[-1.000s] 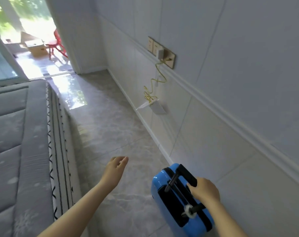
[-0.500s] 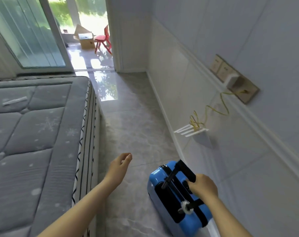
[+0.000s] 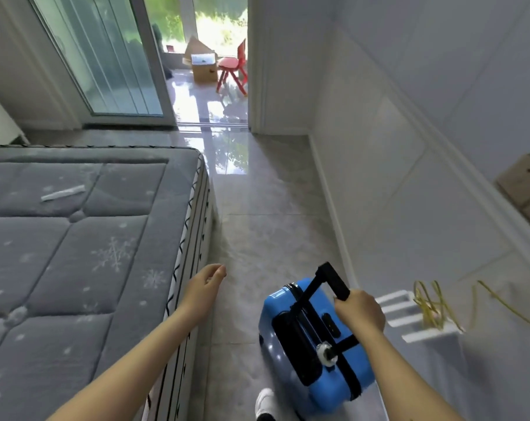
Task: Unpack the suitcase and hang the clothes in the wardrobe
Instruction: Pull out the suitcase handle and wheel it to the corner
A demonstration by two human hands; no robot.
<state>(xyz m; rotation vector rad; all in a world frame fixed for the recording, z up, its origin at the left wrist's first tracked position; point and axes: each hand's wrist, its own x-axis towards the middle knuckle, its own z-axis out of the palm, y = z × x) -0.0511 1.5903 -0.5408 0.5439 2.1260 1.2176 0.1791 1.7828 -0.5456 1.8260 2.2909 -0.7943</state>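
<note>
Right hand (image 3: 359,309) has a full closed grip on one end of the black telescopic pull handle (image 3: 332,279) of the small glossy blue hard-shell suitcase (image 3: 312,344); left hand (image 3: 204,287) is free, fingers loosely curled, holding nothing, hovering just beside the mattress edge. Suitcase sits tilted in the aisle between the grey quilted snowflake-print mattress (image 3: 75,253) and the white panelled wall (image 3: 409,147), near the wall side; zipped shut as far as I can see, so unpacking not started. No wardrobe in view, so I can't tell where the clothes go. Risks, my read: the grip is off-centre on the handle, so the case could twist or tip when pulled. The polished grey marble-look floor tiles (image 3: 257,208) are glossy with strong reflections, probably slick, so wheels or the white shoe (image 3: 265,401) close behind the case could skid, or the foot could clip the shell. On the wall side, a white slatted wall rack (image 3: 409,317) with a tangled yellow cable (image 3: 430,308) hangs near the handle hand; a wide swing could snag it. Aisle is narrow, little room to lay the case open here; the mattress looks like the better surface. Ahead: sliding glass door (image 3: 106,56), open doorway, red plastic chair (image 3: 232,68), cardboard box (image 3: 203,65).
</note>
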